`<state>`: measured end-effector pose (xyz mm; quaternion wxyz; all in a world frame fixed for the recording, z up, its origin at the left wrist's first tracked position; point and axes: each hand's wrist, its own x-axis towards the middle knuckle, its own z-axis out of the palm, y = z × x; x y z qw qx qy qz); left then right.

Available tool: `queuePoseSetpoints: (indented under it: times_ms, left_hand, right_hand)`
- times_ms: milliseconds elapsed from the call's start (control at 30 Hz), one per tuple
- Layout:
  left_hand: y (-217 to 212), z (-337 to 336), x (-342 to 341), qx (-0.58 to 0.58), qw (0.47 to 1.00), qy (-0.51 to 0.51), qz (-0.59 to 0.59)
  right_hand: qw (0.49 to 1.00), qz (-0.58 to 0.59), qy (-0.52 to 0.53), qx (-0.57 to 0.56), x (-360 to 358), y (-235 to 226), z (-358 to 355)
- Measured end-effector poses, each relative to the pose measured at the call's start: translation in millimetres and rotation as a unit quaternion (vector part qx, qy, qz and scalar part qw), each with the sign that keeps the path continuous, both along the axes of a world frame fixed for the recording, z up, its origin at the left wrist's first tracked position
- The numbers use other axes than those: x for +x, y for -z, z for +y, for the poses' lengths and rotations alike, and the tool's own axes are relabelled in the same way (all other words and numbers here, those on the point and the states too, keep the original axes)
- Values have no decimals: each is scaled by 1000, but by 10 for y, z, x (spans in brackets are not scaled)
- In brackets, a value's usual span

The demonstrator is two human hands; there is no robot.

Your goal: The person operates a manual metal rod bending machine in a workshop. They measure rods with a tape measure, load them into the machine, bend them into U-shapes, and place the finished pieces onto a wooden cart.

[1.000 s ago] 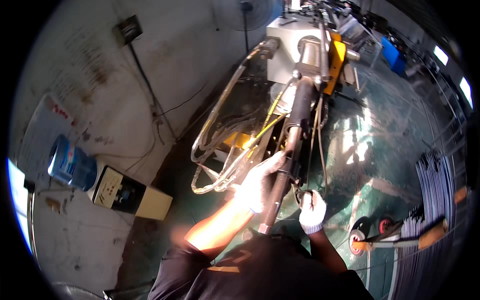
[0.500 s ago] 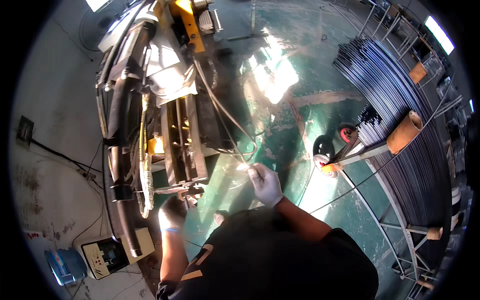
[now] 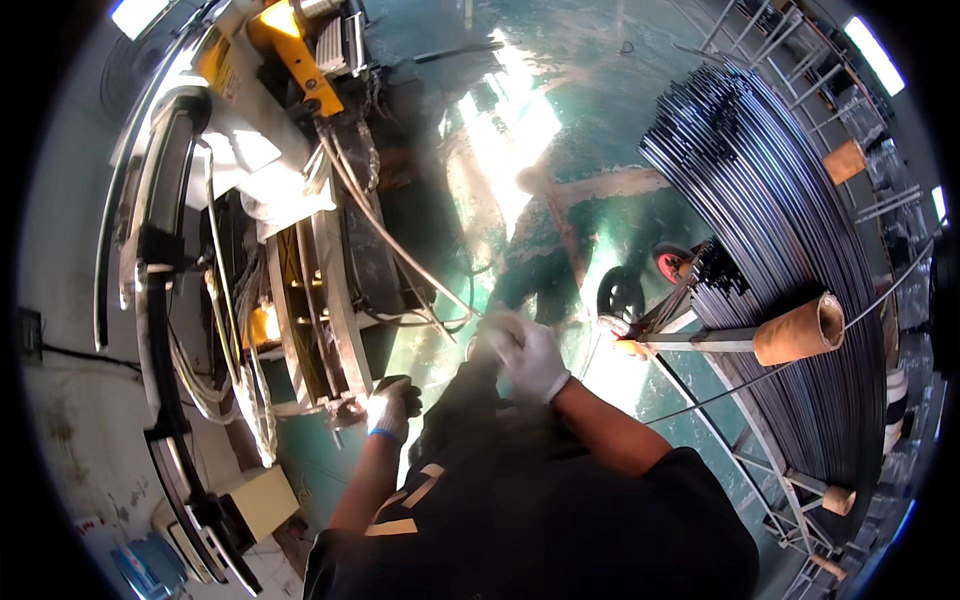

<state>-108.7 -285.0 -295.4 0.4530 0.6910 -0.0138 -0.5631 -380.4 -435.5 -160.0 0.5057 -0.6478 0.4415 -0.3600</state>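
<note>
My left hand [image 3: 391, 407], in a white glove with dark fingers, is curled closed beside the near end of a machine's metal rails [image 3: 340, 310]. Whether anything is inside those fingers is hidden. In front of my body is my right hand [image 3: 532, 360], also in a white glove. Its fingers are bent together and blurred at the tips, so anything held there cannot be made out. Thin hoses [image 3: 385, 240] hang from the machine and loop down close to the right hand's fingertips.
The machine has a yellow bracket [image 3: 298, 60] and a long black arm [image 3: 155, 330] on the left. At right, a metal rack bears long dark rods [image 3: 775, 190], with a brown tube [image 3: 800, 332] around its bar. A wheel [image 3: 620, 292] stands nearby. A blue bottle [image 3: 150, 568] sits lower left.
My view has shifted, and the machine now sits further left. My left hand has come away from the rail end toward my body. My right hand has moved slightly and its fingers are blurred.
</note>
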Motion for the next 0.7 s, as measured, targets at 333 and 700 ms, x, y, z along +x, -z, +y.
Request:
queuePoseSetpoints:
  times_ms: [333,700]
  left_hand:
    - [-233,-2806,-591,-77,980,184,17]
    - [755,-3932,-783,-111,942,318,-11]
  right_hand:
    - [973,161,139,89,-986,439,-1024]
    - [964,212,141,73,-1244,395,-2555]
